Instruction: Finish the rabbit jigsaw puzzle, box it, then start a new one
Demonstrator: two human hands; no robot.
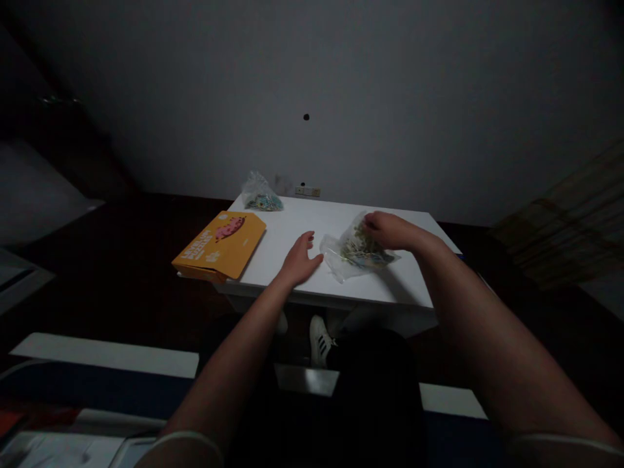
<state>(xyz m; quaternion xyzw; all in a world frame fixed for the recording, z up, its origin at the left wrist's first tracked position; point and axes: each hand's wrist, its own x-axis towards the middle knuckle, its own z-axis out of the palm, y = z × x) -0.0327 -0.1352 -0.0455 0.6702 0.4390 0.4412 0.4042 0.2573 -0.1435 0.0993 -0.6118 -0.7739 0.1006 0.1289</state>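
On the right half of the white table [312, 224] lies a clear plastic bag [358, 253] of small greenish and pale pieces, which look like puzzle pieces. My right hand [387, 229] grips the bag's upper right side, fingers closed and fingertips partly hidden. To the left of the bag, my left hand [301, 260] is held just over the table, thumb and fingers apart, with nothing in it. The bag's loose, crumpled end points toward the left hand without visibly touching it.
A yellow puzzle box [221, 246] lies at the table's left edge, its near corner overhanging. Behind it stands a second clear bag [263, 195] with bluish pieces. The wall with a socket [307, 191] rises behind the table. A white shoe [320, 341] shows below.
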